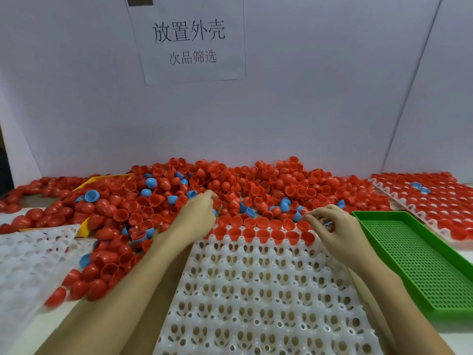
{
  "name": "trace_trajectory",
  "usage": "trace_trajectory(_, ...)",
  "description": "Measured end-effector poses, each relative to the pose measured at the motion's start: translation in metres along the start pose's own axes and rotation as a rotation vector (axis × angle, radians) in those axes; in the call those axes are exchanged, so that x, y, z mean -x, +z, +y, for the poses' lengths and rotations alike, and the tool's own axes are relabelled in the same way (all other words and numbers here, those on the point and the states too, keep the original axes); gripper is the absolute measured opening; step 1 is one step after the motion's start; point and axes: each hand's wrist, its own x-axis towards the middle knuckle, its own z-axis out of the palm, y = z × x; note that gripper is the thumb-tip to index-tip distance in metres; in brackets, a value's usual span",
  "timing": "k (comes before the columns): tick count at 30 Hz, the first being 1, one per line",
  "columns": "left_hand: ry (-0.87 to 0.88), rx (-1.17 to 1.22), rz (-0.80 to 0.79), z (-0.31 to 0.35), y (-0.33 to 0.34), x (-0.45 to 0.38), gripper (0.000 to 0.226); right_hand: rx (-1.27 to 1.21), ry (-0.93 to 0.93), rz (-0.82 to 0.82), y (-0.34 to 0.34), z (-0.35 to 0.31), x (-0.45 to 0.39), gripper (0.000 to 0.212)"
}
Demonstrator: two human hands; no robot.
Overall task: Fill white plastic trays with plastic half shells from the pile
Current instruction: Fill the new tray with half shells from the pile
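The pile (204, 190) lies behind the tray (256, 290).

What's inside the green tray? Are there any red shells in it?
The green tray holds nothing that shows, only its own floor of little holes. No red shells lie in it. Its near right corner runs out of the picture, so that bit cannot be seen.

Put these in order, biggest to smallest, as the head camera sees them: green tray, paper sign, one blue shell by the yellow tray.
1. Paper sign and green tray: look about alike; the tray is nearer, so unsure.
2. Blue shell: clearly smallest.
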Motion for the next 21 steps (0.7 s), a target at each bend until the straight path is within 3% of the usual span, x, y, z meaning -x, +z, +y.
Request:
trace_trajectory(5,0.125,-0.049,-0.042,0.007,0.001,-0.059,0.039,-0.023,0.001,-0.038,0.001,0.002,0.001,0.018)
trace_trajectory(11,0.200,-0.300,-0.250,-0.008,0.033,-0.083,0.055,-0.031,0.010,-0.011,0.002,0.010,0.000,0.011)
trace_trajectory(16,0.222,-0.222,-0.102,-0.018,0.033,-0.088,0.045,-0.002,0.001,-0.014,0.003,0.014,-0.003,0.011)
trace_trajectory(21,0.221,-0.017,0.026,-0.021,0.021,-0.079,0.049,0.003,-0.011,-0.022,0.005,0.013,-0.001,0.012)
